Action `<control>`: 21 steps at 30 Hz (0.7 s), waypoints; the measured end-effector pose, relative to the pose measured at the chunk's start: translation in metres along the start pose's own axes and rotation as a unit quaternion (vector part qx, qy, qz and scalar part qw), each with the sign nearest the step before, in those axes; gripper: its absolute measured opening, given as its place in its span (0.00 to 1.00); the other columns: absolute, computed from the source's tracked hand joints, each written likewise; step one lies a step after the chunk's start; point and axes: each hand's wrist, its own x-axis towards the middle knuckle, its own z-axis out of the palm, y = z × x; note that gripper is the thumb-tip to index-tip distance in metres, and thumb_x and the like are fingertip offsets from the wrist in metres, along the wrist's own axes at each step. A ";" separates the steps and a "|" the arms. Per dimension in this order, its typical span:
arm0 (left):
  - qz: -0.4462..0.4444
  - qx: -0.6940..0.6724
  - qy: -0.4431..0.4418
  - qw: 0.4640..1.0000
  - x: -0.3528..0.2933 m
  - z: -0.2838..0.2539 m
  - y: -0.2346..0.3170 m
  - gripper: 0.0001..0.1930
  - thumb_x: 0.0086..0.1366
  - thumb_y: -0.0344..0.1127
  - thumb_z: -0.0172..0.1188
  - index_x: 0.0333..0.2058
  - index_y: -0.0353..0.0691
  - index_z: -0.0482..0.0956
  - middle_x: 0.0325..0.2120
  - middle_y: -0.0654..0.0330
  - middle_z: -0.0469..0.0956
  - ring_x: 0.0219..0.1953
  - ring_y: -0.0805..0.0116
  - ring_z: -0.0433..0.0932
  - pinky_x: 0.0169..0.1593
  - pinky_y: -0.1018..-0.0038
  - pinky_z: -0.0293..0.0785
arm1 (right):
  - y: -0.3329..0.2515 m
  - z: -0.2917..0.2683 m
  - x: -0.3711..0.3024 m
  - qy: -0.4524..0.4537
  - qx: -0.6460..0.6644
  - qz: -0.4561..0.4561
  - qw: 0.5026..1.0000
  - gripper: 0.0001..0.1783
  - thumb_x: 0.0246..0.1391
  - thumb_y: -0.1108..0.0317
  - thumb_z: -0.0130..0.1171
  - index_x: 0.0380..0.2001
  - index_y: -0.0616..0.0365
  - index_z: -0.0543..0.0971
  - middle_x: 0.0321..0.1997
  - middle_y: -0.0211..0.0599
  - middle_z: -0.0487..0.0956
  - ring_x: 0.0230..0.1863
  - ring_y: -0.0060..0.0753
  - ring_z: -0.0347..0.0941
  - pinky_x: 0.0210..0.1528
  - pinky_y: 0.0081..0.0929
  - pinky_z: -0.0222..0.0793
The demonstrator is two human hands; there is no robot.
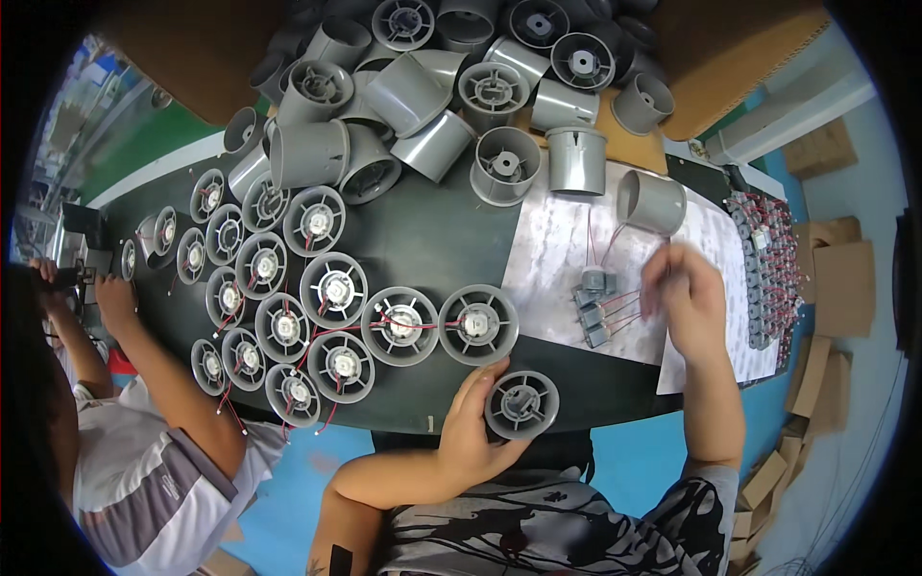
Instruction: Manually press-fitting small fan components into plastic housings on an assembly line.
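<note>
Wired cups [333, 290] cover much of the surface [451, 230]; a grey heap [408, 93] is left. The left hand [471, 427] has fingers round 1 seemingly unwired cup [521, 403]; the right hand [687, 298] blurs near motors [596, 334], grip unclear.

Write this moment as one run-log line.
left hand: holds grey housing | right hand: blurred, near small wired parts, grip unclear | table: wired housings leftward, loose housings piled behind

Head-worn view (left fisheye), looking down, workbench [442, 230] close below
</note>
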 end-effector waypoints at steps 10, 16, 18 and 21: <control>0.003 0.016 -0.039 0.999 -0.001 -0.020 0.008 0.45 0.37 0.28 0.65 0.53 0.31 0.46 0.43 0.45 0.63 0.47 0.51 0.63 0.50 0.64 0.57 | -0.035 0.015 -0.016 -0.387 -0.241 -0.149 0.878 0.07 0.36 0.69 0.60 0.24 0.53 0.76 0.20 0.27 0.73 0.17 0.26 0.66 0.18 0.20 0.58; 0.012 -0.019 -0.048 0.999 0.004 -0.024 0.008 0.47 0.38 0.25 0.65 0.54 0.34 0.44 0.45 0.45 0.59 0.48 0.55 0.61 0.50 0.65 0.58 | -0.019 0.034 -0.024 -0.305 -0.321 -0.202 0.874 0.07 0.34 0.68 0.60 0.23 0.51 0.76 0.18 0.25 0.70 0.17 0.25 0.65 0.18 0.21 0.56; 0.041 0.028 -0.062 0.997 0.008 -0.027 0.011 0.43 0.38 0.26 0.65 0.52 0.32 0.50 0.43 0.47 0.61 0.47 0.54 0.63 0.49 0.65 0.61 | -0.020 0.032 -0.024 -0.321 -0.365 -0.215 0.847 0.09 0.32 0.66 0.61 0.23 0.49 0.76 0.18 0.24 0.69 0.18 0.24 0.64 0.18 0.20 0.55; 0.059 0.053 -0.035 0.996 0.004 -0.027 0.011 0.39 0.39 0.27 0.64 0.50 0.30 0.55 0.43 0.44 0.63 0.46 0.51 0.64 0.48 0.64 0.61 | -0.025 0.031 -0.024 -0.326 -0.364 -0.245 0.837 0.10 0.31 0.65 0.61 0.24 0.48 0.75 0.20 0.23 0.69 0.19 0.23 0.64 0.19 0.18 0.55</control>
